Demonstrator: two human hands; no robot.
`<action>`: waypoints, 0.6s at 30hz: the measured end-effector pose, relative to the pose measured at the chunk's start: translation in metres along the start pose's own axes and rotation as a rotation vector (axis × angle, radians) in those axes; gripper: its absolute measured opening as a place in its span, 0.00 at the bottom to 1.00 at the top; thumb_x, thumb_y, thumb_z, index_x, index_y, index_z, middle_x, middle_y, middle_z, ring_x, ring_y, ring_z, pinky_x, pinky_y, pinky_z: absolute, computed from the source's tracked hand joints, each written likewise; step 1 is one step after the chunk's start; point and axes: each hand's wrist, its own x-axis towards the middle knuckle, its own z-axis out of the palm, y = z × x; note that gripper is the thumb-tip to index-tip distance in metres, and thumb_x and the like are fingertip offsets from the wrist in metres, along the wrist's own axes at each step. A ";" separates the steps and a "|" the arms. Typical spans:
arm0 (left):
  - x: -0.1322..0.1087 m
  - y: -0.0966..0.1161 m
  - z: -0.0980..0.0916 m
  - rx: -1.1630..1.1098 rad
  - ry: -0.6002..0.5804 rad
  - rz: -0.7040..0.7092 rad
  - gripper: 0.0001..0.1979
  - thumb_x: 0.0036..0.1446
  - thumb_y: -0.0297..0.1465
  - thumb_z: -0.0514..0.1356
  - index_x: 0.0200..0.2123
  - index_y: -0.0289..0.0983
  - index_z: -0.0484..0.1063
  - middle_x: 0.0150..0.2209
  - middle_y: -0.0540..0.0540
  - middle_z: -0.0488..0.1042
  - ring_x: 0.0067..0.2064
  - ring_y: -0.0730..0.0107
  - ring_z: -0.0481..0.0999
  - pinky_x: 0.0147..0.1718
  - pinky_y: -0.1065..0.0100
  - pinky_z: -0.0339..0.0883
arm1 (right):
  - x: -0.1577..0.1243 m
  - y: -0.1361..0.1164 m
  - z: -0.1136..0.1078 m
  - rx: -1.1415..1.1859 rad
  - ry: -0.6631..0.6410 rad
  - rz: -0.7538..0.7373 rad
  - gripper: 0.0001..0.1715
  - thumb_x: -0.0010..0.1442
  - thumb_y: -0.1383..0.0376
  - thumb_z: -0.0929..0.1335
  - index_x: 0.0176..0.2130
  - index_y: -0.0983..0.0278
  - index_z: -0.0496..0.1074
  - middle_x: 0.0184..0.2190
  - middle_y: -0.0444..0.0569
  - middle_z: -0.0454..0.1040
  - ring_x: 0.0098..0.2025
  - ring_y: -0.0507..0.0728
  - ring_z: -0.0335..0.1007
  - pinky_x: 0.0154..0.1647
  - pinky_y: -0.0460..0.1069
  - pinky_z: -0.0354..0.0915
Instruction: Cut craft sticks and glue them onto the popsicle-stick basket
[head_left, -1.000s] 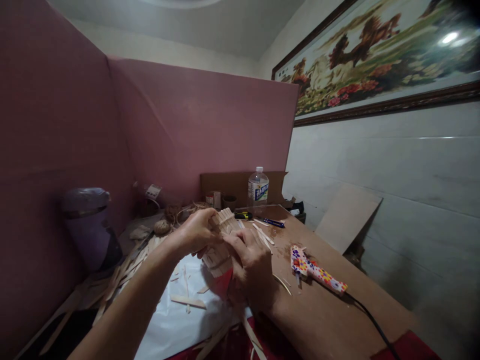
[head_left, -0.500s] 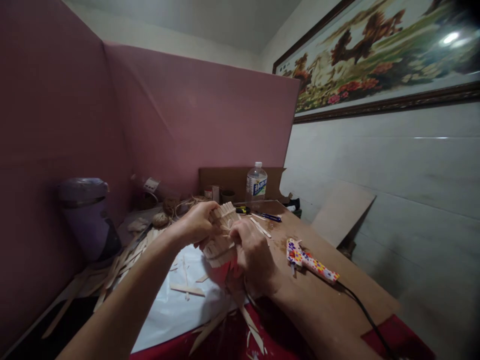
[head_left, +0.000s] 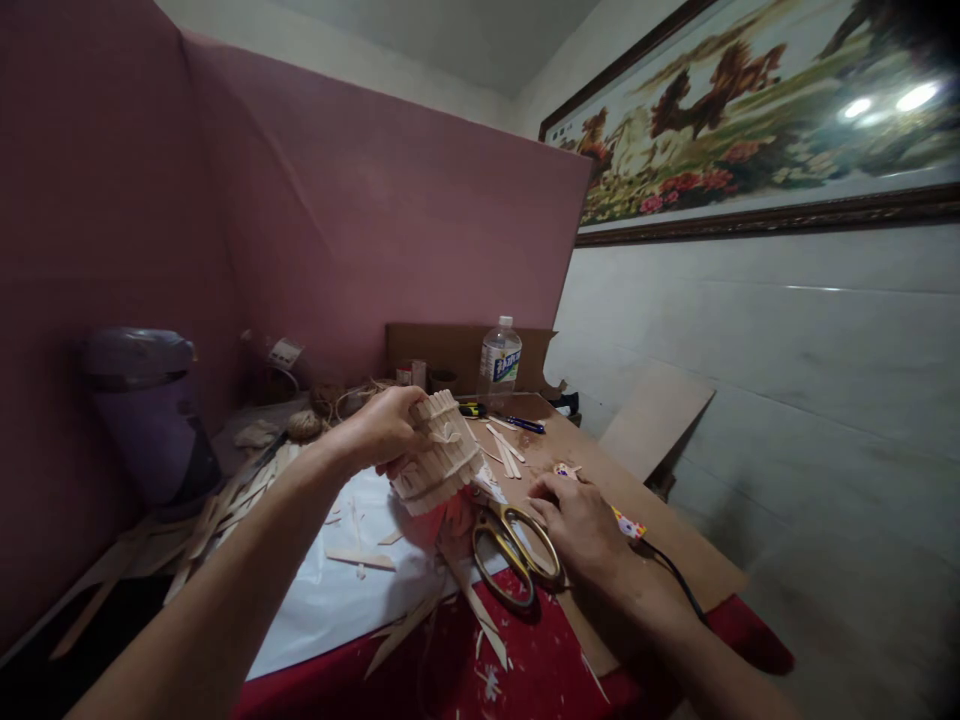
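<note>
My left hand (head_left: 394,425) grips a small craft piece made of wooden craft sticks (head_left: 442,450) set side by side, with crosswise strips and a raised bit on its face. My right hand (head_left: 581,525) is away from the piece, its fingers loosely bent and apart. It covers the middle of a flower-patterned glue gun (head_left: 630,525); whether it touches the gun I cannot tell. Left of this hand lies a pair of scissors (head_left: 517,565) with gold-coloured handles, its blades partly hidden. Something reddish (head_left: 427,525) shows below the craft piece.
Loose craft sticks (head_left: 506,455), a blue pen-like tool (head_left: 525,425) and a plastic bottle (head_left: 501,362) lie or stand beyond my hands. A pile of wood strips (head_left: 225,505) and a purple container (head_left: 150,420) are at left. White sheet (head_left: 300,610) covers the table's front.
My right hand has let go of the craft piece and moved right, over the glue gun. The scissors now show. My left hand still holds the piece; the view has shifted slightly.
</note>
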 end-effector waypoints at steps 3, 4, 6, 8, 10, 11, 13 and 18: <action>0.000 0.001 0.000 0.016 0.010 -0.009 0.14 0.42 0.26 0.62 0.34 0.34 0.62 0.05 0.59 0.58 0.07 0.74 0.60 0.07 0.80 0.44 | 0.003 -0.002 0.007 -0.120 0.030 0.014 0.10 0.54 0.72 0.63 0.31 0.63 0.74 0.29 0.50 0.76 0.33 0.57 0.71 0.31 0.48 0.58; 0.000 0.001 0.000 0.022 0.009 -0.008 0.14 0.42 0.26 0.62 0.34 0.33 0.62 0.05 0.59 0.58 0.08 0.75 0.60 0.07 0.80 0.44 | 0.004 -0.003 0.009 -0.144 0.033 0.003 0.10 0.54 0.72 0.63 0.31 0.63 0.74 0.30 0.50 0.76 0.33 0.57 0.71 0.31 0.48 0.58; 0.000 0.000 0.000 0.026 0.005 -0.008 0.14 0.43 0.26 0.62 0.35 0.34 0.62 0.06 0.59 0.59 0.08 0.75 0.60 0.07 0.79 0.44 | 0.008 -0.005 0.013 -0.184 0.032 -0.031 0.11 0.54 0.74 0.63 0.31 0.63 0.74 0.30 0.50 0.76 0.33 0.57 0.71 0.31 0.48 0.58; 0.001 -0.001 -0.001 0.027 0.000 -0.008 0.15 0.43 0.26 0.61 0.36 0.34 0.62 0.06 0.59 0.59 0.08 0.74 0.60 0.07 0.79 0.46 | 0.010 -0.003 0.011 -0.223 0.038 -0.061 0.13 0.55 0.74 0.62 0.32 0.63 0.74 0.31 0.51 0.75 0.33 0.57 0.71 0.30 0.48 0.58; 0.001 -0.001 -0.001 0.033 -0.008 -0.004 0.15 0.43 0.26 0.61 0.37 0.33 0.62 0.06 0.58 0.59 0.08 0.73 0.61 0.07 0.78 0.47 | 0.009 0.007 0.001 -0.248 0.074 -0.076 0.15 0.56 0.74 0.61 0.35 0.62 0.74 0.35 0.51 0.74 0.33 0.56 0.70 0.32 0.48 0.59; 0.001 -0.001 -0.001 0.035 -0.011 0.000 0.15 0.43 0.26 0.61 0.37 0.33 0.62 0.06 0.58 0.59 0.08 0.73 0.61 0.07 0.78 0.48 | 0.008 0.015 -0.006 -0.251 0.105 -0.067 0.16 0.56 0.73 0.61 0.38 0.61 0.73 0.38 0.51 0.73 0.34 0.55 0.70 0.32 0.48 0.60; 0.000 -0.001 -0.001 0.038 -0.010 -0.002 0.16 0.44 0.27 0.61 0.37 0.33 0.62 0.06 0.58 0.59 0.08 0.73 0.61 0.07 0.78 0.48 | 0.005 0.038 -0.021 -0.293 0.126 -0.036 0.14 0.59 0.69 0.61 0.41 0.62 0.73 0.39 0.53 0.72 0.39 0.57 0.69 0.38 0.50 0.61; 0.000 0.001 0.000 0.037 0.000 -0.009 0.16 0.43 0.27 0.61 0.38 0.32 0.62 0.06 0.58 0.59 0.08 0.74 0.61 0.07 0.78 0.47 | -0.003 0.090 -0.036 -0.230 -0.227 0.011 0.23 0.54 0.56 0.66 0.48 0.63 0.71 0.44 0.56 0.73 0.45 0.62 0.68 0.43 0.52 0.61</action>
